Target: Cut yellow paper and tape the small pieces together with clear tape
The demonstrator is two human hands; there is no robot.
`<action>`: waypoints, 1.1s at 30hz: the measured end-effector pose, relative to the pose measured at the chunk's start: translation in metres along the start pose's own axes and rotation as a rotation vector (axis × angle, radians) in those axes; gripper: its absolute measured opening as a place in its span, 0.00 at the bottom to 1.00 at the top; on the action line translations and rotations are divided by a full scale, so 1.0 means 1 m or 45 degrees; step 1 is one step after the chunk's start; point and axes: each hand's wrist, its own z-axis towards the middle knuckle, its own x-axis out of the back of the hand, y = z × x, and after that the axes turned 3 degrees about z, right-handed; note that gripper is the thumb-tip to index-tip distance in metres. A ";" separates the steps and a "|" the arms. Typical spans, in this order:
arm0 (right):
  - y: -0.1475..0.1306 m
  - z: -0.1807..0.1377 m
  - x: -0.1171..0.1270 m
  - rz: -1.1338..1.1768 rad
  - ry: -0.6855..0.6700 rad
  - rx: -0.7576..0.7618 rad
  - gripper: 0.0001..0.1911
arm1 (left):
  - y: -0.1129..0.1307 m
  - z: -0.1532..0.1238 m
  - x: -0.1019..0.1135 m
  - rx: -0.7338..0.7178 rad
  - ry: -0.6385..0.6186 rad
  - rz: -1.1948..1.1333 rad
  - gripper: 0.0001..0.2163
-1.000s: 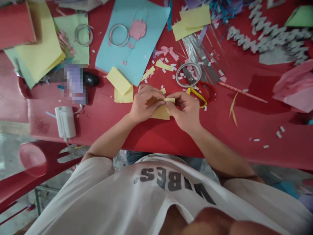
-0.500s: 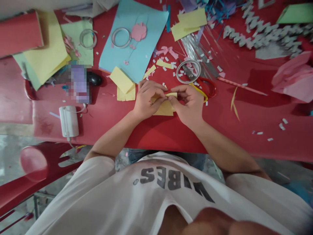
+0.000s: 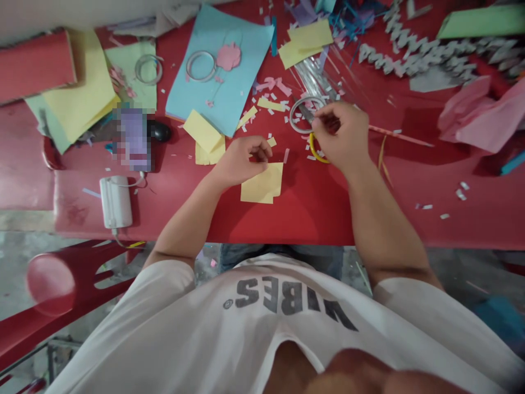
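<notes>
Scissors [image 3: 307, 114] with yellow handles lie near the middle of the desk [image 3: 287, 224], under the right hand [image 3: 338, 134]. Its fingers curl over them (too hidden to tell if they grip tight). The left hand [image 3: 240, 161] curls closed just above yellow paper [image 3: 262, 183].

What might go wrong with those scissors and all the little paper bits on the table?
The right hand is very close to the scissors' metal blades, so a finger might get nicked. The blades also lie across a silver ring, which might catch them and make them slip.
</notes>
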 end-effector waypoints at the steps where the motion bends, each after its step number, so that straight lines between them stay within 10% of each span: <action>1: -0.001 0.001 0.007 -0.089 -0.073 0.015 0.05 | 0.001 -0.001 -0.002 0.005 -0.007 0.033 0.08; 8: -0.030 -0.001 0.043 -0.416 -0.533 -0.115 0.10 | -0.001 -0.001 -0.010 0.016 0.061 0.374 0.06; 14: 0.001 0.006 0.035 -0.548 -0.118 -0.091 0.07 | -0.020 0.007 -0.010 -0.069 0.404 0.734 0.11; 25: 0.016 0.010 -0.012 -0.027 -0.213 0.142 0.19 | -0.023 0.008 -0.016 -0.162 0.496 0.537 0.08; 33: -0.035 -0.010 -0.017 0.037 -0.370 0.342 0.07 | -0.019 0.008 -0.028 -0.274 0.523 0.083 0.27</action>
